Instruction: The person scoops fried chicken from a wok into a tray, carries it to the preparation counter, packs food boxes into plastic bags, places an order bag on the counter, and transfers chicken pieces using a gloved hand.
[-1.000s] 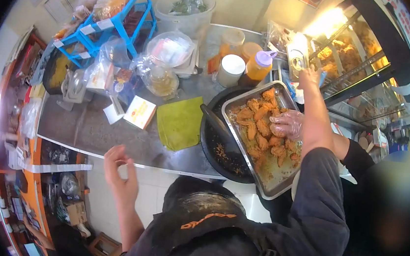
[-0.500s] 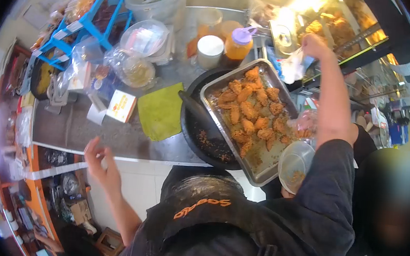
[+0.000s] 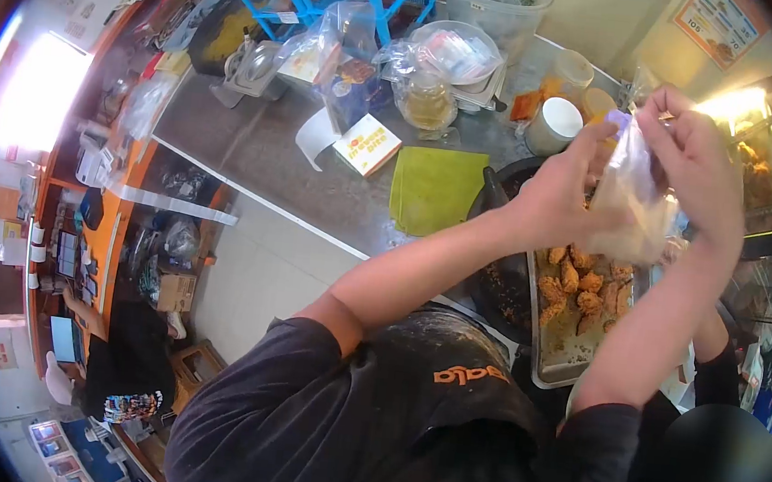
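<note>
A clear plastic bag (image 3: 630,195) is up in front of me, between my two hands. My right hand (image 3: 698,169) pinches its top edge. My left hand (image 3: 563,191) grips it from the other side, though the bag hides part of the fingers. Below the hands lies a metal tray (image 3: 552,373) of fried chicken pieces (image 3: 585,297), partly covered by my forearms. The tray overlaps a dark round pan (image 3: 497,294) with crumbs in it. Behind my hands, a bottle with a purple cap is mostly hidden.
A green cloth (image 3: 435,190) and a printed white box (image 3: 367,144) lie on the counter (image 3: 265,141). A white tub (image 3: 555,127) stands at the back, left of a lit display case (image 3: 764,171). One person (image 3: 712,477) is close on my right; another (image 3: 129,346) is at lower left.
My left hand has come up from beside the counter to the bag. My right hand has brought the bag in from the display case. My view has turned, showing more room at left.
</note>
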`<action>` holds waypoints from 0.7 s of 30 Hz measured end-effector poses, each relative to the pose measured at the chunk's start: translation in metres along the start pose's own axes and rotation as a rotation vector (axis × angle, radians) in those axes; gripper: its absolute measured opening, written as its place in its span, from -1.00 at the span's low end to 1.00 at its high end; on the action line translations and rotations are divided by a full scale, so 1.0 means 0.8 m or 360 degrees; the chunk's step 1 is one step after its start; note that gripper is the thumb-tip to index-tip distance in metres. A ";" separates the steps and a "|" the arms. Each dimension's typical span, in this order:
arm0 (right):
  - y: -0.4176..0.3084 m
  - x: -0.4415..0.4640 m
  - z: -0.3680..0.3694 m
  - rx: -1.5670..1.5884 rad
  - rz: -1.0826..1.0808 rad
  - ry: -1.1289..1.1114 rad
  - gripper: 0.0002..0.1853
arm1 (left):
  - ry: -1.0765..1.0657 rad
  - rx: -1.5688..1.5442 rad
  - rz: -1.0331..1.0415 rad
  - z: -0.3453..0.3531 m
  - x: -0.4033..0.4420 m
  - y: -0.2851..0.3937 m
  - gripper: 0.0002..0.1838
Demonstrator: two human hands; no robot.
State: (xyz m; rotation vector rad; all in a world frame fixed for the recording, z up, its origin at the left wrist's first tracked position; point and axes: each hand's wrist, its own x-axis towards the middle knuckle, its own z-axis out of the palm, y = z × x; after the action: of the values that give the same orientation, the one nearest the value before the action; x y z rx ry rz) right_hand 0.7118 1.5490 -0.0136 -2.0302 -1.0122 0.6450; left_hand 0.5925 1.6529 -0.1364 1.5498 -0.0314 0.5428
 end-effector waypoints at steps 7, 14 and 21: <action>0.073 0.013 0.101 -0.0037 -0.0164 0.0830 -0.74 | 0.0101 -0.0181 -0.0460 -0.095 -0.060 -0.038 -0.79; 0.081 0.012 0.229 0.1179 0.0048 0.0411 -0.53 | 0.0273 -0.0542 -0.0631 -0.133 -0.094 -0.037 -0.65; 0.089 0.011 0.260 0.1137 0.0391 0.0743 -0.80 | 0.0290 -0.0414 -0.0280 -0.160 -0.125 -0.097 -0.10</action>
State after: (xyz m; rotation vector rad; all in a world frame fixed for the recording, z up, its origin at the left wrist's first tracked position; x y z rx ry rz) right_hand 0.6012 1.6124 -0.1928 -1.5518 -0.2021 0.5186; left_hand 0.4910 1.7489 -0.2498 1.2321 0.1669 0.5163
